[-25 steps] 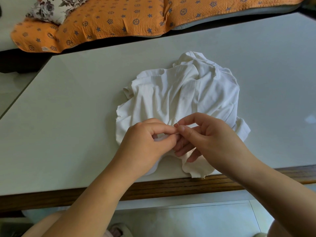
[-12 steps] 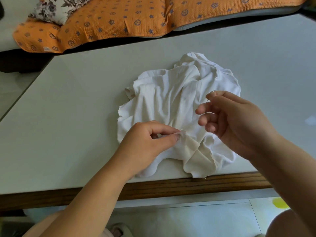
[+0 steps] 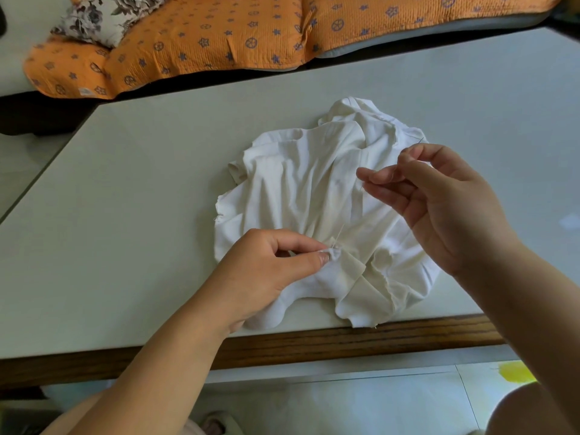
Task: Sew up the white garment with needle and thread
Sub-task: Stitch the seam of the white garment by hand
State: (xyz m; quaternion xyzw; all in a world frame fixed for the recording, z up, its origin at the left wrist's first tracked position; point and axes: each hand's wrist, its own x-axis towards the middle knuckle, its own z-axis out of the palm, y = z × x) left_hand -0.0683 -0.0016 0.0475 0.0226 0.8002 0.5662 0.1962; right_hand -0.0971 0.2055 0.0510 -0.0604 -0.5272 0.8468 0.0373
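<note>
Hands stitching a crumpled white garment [image 3: 314, 183] on a pale table [image 3: 141, 215].
The creased, bunched garment lies near the table's wooden front edge. The left hand [image 3: 266, 271] pinches a small fold; the right hand [image 3: 439, 208], raised above the cloth, pinches the needle [image 3: 420, 141], a thread [image 3: 339, 235] rising from the fold.

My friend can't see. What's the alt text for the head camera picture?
A person sews a crumpled white garment on a pale table: the left hand pinches a fold, while the right hand, raised above the cloth, holds a needle with thread running down to that fold. An orange patterned quilt lies beyond the table.
</note>
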